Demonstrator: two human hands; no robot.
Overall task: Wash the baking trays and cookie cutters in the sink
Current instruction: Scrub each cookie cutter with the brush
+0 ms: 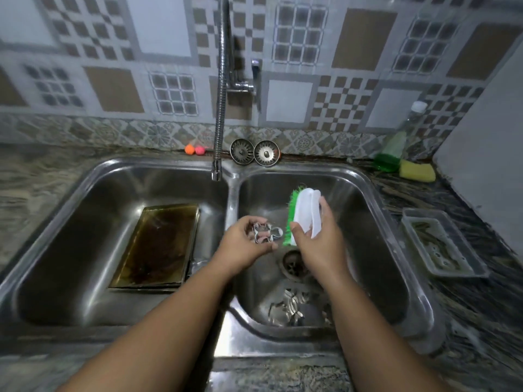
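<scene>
left hand (243, 244) grips a metal cookie cutter (266, 234) over the right sink basin (368, 222), while right hand (317, 239) clasps a white scrubbing brush (304, 213), its green bristles just beside the cutter. more cookie cutters (288, 308) lie on the basin floor nearer the person. a stained baking tray (158, 244) rests in the left basin (70, 222).

Left hand (244, 244), right hand (318, 236), both curled

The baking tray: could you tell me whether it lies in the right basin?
No, the baking tray lies on the floor of the left basin.
</scene>
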